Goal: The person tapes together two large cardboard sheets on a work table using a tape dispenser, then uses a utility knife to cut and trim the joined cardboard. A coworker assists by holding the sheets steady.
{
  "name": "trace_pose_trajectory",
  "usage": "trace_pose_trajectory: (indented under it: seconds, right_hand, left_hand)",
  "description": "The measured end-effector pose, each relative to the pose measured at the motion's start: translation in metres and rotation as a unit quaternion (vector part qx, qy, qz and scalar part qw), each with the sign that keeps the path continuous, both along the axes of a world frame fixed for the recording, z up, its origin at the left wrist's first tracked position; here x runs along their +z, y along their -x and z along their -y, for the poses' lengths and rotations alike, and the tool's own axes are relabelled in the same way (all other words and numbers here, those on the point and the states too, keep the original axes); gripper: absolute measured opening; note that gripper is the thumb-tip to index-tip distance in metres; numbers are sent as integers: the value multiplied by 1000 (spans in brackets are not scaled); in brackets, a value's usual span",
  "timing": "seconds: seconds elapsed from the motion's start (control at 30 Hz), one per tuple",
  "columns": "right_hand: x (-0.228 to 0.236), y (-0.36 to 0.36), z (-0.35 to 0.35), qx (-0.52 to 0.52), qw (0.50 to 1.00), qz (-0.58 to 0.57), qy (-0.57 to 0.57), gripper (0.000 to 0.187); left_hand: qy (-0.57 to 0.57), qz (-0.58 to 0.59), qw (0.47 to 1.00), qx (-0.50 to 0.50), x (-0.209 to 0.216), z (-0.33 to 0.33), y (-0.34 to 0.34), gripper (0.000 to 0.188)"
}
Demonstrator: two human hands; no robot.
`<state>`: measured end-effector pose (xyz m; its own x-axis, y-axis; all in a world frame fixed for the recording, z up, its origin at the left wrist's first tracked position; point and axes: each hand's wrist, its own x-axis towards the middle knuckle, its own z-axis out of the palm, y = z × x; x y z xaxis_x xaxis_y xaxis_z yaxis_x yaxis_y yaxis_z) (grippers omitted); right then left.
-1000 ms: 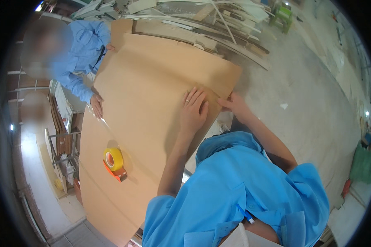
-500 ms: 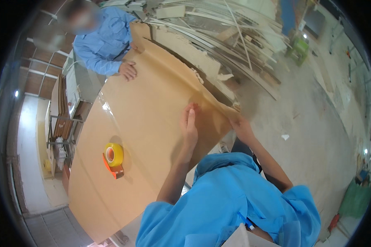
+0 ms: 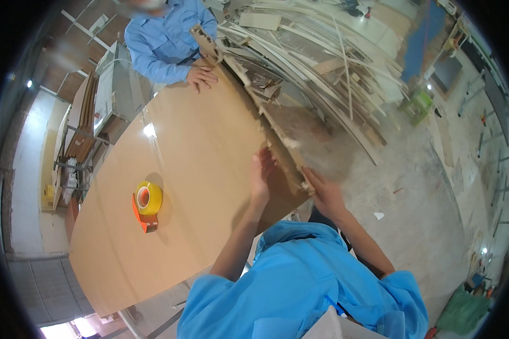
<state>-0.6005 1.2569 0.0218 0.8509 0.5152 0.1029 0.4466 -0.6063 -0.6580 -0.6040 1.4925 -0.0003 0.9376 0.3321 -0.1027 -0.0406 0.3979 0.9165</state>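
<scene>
A large sheet of brown cardboard (image 3: 198, 164) covers the work table, its right side bent up along a crease into a narrow flap (image 3: 274, 121) with a torn, ragged edge. My right hand (image 3: 327, 195) grips the near end of this flap, fingers closed on its edge. Just left of the crease, my left hand (image 3: 261, 175) is over the sheet with its fingers bent but apart, holding nothing visible. A yellow roll of tape (image 3: 149, 198) in an orange dispenser (image 3: 144, 219) lies on the left part of the sheet.
Across the table a co-worker in a blue shirt (image 3: 164, 39) rests a hand (image 3: 202, 77) on the cardboard's far end. Long pale strips and boards (image 3: 322, 73) lie piled on the floor beyond. A green stool (image 3: 417, 107) stands at the right; stacked brown panels (image 3: 80, 121) at the left.
The flap along the right side has come up more steeply, showing its torn edge and a sharper crease. My right hand has shifted slightly left with it. The view has moved a little.
</scene>
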Motion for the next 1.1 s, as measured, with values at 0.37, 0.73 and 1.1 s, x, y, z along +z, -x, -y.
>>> trace_pose_trajectory:
  seconds: [0.37,0.73,1.1]
  right_hand:
    - [-5,12,-13,110,979,149,87,77]
    - [8,20,-21,134,975,133,114,91]
    - [-7,-21,-18,120,992,11,44,50]
  left_hand:
    - [-8,-102,995,-10,51,-55,2,86]
    - [8,-203,979,23,23,-65,-3,54]
    - [162,-211,962,55,28,-63,-4,37]
